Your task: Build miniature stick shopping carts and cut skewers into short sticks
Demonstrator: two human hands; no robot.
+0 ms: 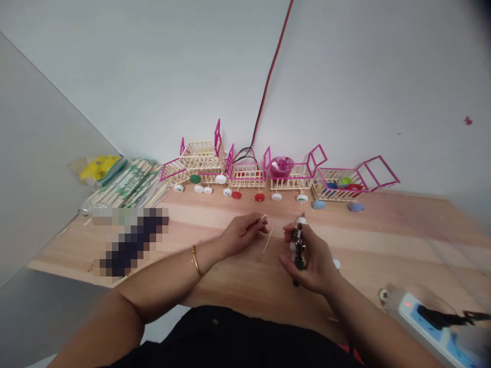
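Observation:
My left hand (243,234) is closed in a pinch around a short wooden stick (264,218), just left of the middle of the table. Another short wooden stick (267,242) lies on the wood between my two hands. In my right hand (316,258) is a glue gun (298,248), its pale nozzle pointing away from me toward the back of the table. My fingers and thumb wrap its body, so part of it is hidden.
Along the wall stand several stick-built carts (247,176) with pink frames and bottle-cap wheels. One holds a pink cup (282,167). Bundled sticks (130,179) and a yellow packet (102,168) lie at left, near a blurred-out dark object (134,245). A power strip (425,324) sits front right.

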